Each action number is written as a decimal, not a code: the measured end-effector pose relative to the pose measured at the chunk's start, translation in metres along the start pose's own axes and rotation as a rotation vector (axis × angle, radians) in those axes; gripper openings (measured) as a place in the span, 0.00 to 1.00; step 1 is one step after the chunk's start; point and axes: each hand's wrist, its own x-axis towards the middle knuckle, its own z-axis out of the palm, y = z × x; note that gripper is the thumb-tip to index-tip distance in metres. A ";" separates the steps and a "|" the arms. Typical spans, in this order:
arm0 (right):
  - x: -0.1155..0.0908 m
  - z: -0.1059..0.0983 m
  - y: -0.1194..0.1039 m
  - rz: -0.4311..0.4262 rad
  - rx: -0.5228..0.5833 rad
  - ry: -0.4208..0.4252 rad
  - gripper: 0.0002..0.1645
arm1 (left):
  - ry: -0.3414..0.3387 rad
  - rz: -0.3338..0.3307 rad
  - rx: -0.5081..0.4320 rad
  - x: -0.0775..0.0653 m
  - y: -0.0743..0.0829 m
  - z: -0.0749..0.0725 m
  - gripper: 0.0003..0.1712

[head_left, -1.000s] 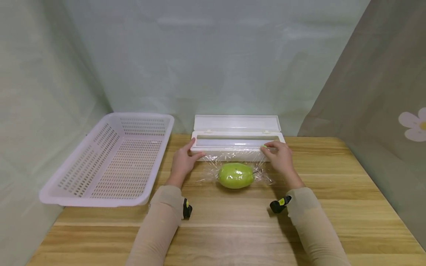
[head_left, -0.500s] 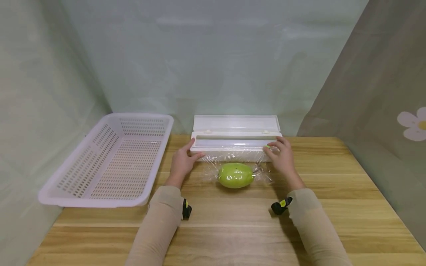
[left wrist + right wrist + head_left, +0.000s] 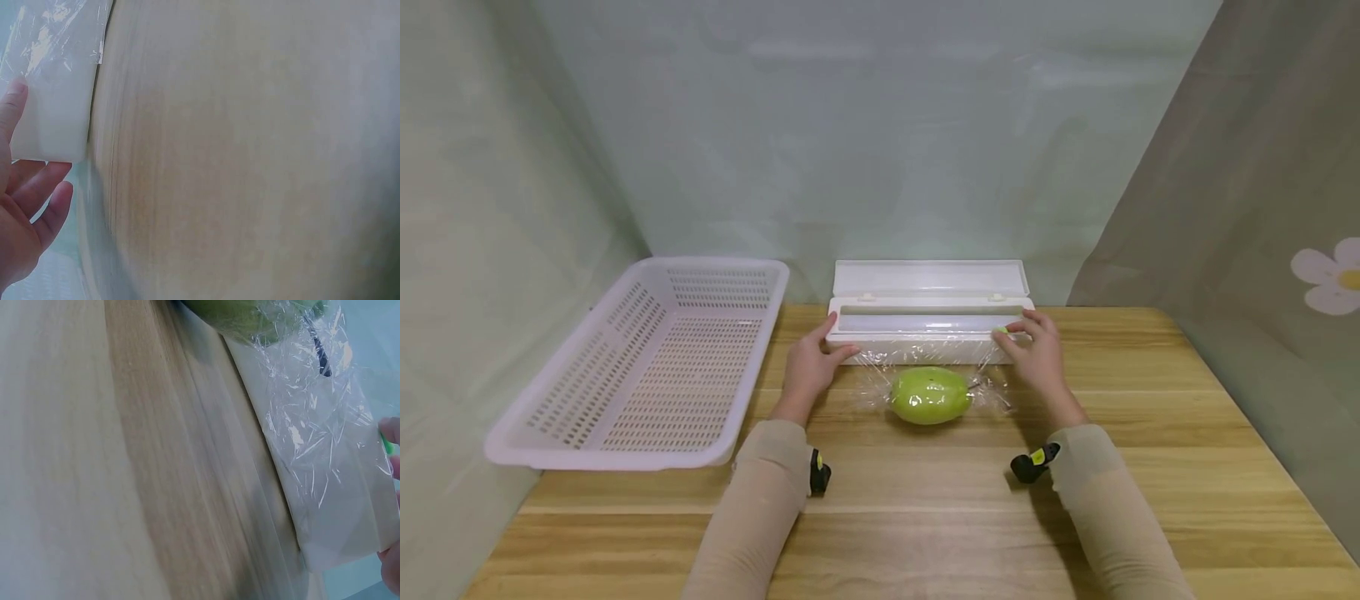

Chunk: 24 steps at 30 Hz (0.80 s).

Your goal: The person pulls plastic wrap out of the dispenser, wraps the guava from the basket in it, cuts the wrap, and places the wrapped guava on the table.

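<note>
A long white cling film dispenser [image 3: 917,350] lies at the back of the table, its lid [image 3: 928,277] raised and a film roll [image 3: 917,322] inside. My left hand [image 3: 808,364] grips its left end, thumb on the front face and fingers round the end. At the right end, the thumb and index finger of my right hand [image 3: 1036,354] pinch a small green slide cutter [image 3: 1002,330] on the front top edge. Clear cling film [image 3: 312,434] runs down the front of the box to a green fruit [image 3: 930,396] with a dark stem, which it wraps loosely.
To the left stands a large white plastic basket [image 3: 730,437] with slotted sides and bottom. The wooden table [image 3: 925,517] reaches back to a grey-green curtain [image 3: 880,150], which also rises on the left. A brownish curtain [image 3: 1247,208] hangs on the right.
My right hand has slid slightly right along the box edge with the slide cutter, then stayed there. The left hand and the fruit keep their places.
</note>
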 end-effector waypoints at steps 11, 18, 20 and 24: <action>-0.001 0.001 -0.001 0.020 0.009 0.002 0.19 | 0.007 -0.002 -0.007 -0.001 0.000 0.000 0.44; -0.001 0.001 -0.001 0.028 0.040 0.014 0.17 | 0.011 0.001 -0.010 -0.001 0.000 0.000 0.44; -0.001 0.001 0.000 0.038 0.046 0.015 0.17 | 0.014 0.004 -0.008 -0.001 0.001 0.000 0.44; -0.001 0.001 0.001 0.053 0.049 0.031 0.16 | 0.017 0.006 -0.003 -0.001 0.002 0.000 0.44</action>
